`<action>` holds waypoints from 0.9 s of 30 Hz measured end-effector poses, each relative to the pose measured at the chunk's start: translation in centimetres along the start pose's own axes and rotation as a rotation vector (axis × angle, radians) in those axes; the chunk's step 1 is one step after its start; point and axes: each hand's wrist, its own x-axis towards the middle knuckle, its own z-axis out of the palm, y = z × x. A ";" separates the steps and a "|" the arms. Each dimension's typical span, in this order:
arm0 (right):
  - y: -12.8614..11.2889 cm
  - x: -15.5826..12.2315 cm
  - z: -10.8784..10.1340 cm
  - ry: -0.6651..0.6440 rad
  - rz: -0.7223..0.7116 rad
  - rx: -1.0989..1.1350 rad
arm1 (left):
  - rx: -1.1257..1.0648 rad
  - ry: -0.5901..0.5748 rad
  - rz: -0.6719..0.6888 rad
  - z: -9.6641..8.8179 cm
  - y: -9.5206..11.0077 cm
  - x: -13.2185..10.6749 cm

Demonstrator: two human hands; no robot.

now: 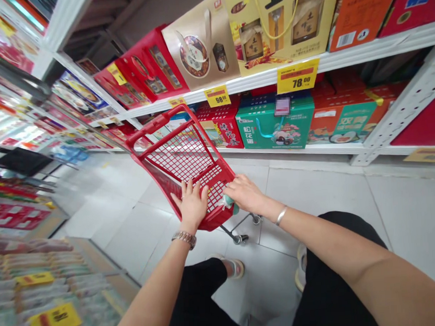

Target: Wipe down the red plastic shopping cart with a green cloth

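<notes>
A red plastic shopping cart with mesh sides and small wheels stands on the floor ahead of me, slanted in view. My left hand lies over its near end with the fingers spread, palm down, holding nothing. My right hand is closed at the cart's right near corner, with the fingers curled over the rim. Below those fingers shows a small green thing with a white crumpled end. Its kind is unclear, and the hand hides part of it.
White shelves hold gift boxes, among them a yellow box and a green box, with yellow price tags. At lower left stands a display of packaged goods. Pale tiles cover the floor.
</notes>
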 end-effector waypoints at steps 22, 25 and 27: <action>3.4 0.6 -2.4 0.020 -0.259 0.228 | -0.026 -0.011 0.310 2.7 -4.5 -1.7; 4.8 0.9 -2.7 0.005 -0.240 0.230 | -0.068 -0.033 0.391 3.0 -4.2 -1.3; 5.2 0.9 -2.9 -0.003 -0.233 0.220 | -0.107 -0.027 0.441 3.0 -4.0 -0.9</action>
